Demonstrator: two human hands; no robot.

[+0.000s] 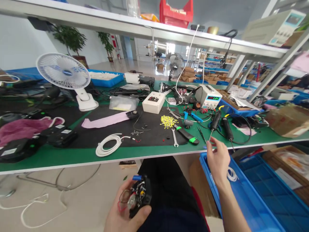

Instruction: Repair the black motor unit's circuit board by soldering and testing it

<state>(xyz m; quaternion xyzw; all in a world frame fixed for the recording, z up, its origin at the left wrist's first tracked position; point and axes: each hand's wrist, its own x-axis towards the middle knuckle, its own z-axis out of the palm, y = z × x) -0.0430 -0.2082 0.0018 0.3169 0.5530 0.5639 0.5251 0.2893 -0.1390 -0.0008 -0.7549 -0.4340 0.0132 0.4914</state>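
Cradling a wired black module in the left hand over the lap, below the counter edge.
Left hand is wrapped round it, palm up, likely keeping the loose wires clear. Right hand is at the counter edge, fingertips close together; can't tell if it's pinching anything. Screwdriver tip sits just beyond it, blue bin beneath. Open room between the hands.

We look on a workshop in bright, even light. Daylight floods in through the far doorway, which burns out white and glares on the floor. Shadows under the bench are soft. Our wide lens bows the shelf and stretches the corners.
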